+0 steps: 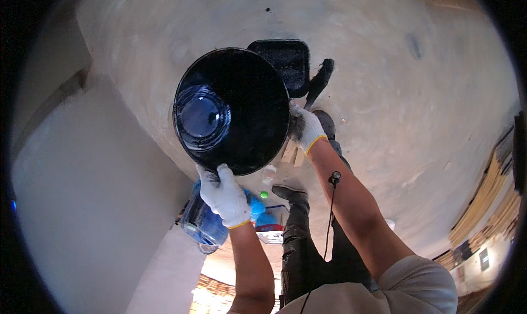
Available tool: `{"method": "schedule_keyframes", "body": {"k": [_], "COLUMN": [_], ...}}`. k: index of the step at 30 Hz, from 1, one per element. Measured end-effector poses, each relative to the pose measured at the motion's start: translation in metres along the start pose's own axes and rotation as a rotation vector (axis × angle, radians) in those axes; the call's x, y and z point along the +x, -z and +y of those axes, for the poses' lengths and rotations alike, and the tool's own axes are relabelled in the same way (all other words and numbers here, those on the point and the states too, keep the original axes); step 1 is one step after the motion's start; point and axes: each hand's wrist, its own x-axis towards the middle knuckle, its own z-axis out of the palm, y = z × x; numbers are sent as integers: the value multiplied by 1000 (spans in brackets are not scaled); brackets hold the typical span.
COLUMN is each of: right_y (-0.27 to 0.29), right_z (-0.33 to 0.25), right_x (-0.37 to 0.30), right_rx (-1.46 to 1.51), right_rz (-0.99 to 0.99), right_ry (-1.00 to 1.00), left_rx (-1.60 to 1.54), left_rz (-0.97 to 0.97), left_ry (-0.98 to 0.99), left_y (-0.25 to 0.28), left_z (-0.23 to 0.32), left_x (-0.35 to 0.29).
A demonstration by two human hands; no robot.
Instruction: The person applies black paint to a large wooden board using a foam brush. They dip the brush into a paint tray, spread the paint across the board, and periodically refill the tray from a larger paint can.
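Both my hands, in white work gloves with yellow cuffs and dark smudges, hold a large black bucket (247, 94) by its rim. The bucket is tilted so that its mouth faces me; its inside is glossy black, with a shiny round patch toward the bottom. My left hand (224, 197) grips the near edge, thumb over the rim. At the right side, my right hand (307, 128) is closed on the bucket's edge, its fingers partly hidden. Just beyond the bucket lies a black tray (296, 67) with a wet-looking surface. A black-coated brush-like tool (321, 79) lies beside the tray.
A pale floor spreads around, with a grey wall (99, 193) at left. Near my feet are wooden strips (293, 153), a clear bottle (269, 174) and a green cap (264, 195). A blue transparent jug (206, 223) stands by the wall. Stacked boards (483, 204) are at right.
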Motion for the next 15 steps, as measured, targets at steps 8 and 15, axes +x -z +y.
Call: {"method": "schedule_keyframes", "body": {"k": [8,15], "right_y": [9,44], "right_z": [22,67], "right_x": [-44,-69], "right_rx": [-268,-565], "right_rz": [-37,-11], "right_ry": [164,204], "left_rx": [-765,-954], "left_rz": [19,87], "left_ry": [471,677], "left_y": [36,46], "left_z": [-121,-252], "left_x": [34,5]}}
